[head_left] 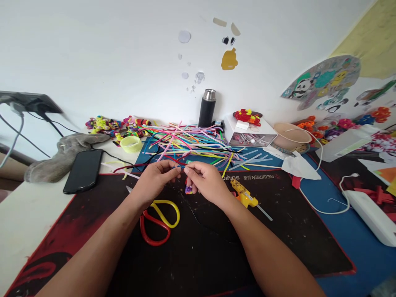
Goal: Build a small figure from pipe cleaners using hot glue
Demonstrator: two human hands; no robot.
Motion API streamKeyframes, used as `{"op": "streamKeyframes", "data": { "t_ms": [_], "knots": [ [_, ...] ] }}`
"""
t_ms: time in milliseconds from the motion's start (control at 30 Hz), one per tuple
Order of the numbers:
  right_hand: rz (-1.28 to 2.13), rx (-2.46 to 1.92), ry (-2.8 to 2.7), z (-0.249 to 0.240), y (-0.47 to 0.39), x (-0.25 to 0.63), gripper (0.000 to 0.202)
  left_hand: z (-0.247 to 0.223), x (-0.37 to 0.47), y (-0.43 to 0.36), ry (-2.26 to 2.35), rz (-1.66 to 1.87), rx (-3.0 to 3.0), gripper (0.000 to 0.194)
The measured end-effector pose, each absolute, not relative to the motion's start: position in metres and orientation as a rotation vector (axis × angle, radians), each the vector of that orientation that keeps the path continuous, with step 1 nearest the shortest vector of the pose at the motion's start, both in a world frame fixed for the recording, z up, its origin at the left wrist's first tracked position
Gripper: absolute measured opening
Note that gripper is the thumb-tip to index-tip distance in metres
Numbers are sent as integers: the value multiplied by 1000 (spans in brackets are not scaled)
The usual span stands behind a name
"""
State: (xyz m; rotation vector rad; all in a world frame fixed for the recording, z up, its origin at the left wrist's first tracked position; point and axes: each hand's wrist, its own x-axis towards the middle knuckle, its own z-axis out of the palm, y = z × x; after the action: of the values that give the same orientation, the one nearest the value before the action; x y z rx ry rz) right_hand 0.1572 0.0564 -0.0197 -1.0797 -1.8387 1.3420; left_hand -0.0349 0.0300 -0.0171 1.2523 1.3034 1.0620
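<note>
My left hand (161,178) and my right hand (202,177) meet above the back middle of the black mat (210,247). Both are closed, thumb against fingers, on a thin blue piece (182,167) that shows between the fingertips. A small purple and multicoloured piece (188,189) hangs under my right hand's fingers; how it is held is hidden. Scissors with one red and one yellow handle (154,232) lie below my left hand. To the right of my right hand rests a yellow glue gun (246,196) with a clear stick in its rear.
Behind the hands lies a heap of coloured pipe cleaners (185,142), with a black bottle (207,109) at the wall. A phone (83,171) is at left; a white box (250,134), bowl (292,136) and cables are at right.
</note>
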Motion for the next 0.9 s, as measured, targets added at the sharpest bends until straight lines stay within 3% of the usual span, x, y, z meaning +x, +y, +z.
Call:
{"op": "streamKeyframes", "data": {
  "t_ms": [900],
  "knots": [
    [1494,-1106,-1692,-16,56,154,15,-21,-36,30,1291,1104,1217,30]
  ]
}}
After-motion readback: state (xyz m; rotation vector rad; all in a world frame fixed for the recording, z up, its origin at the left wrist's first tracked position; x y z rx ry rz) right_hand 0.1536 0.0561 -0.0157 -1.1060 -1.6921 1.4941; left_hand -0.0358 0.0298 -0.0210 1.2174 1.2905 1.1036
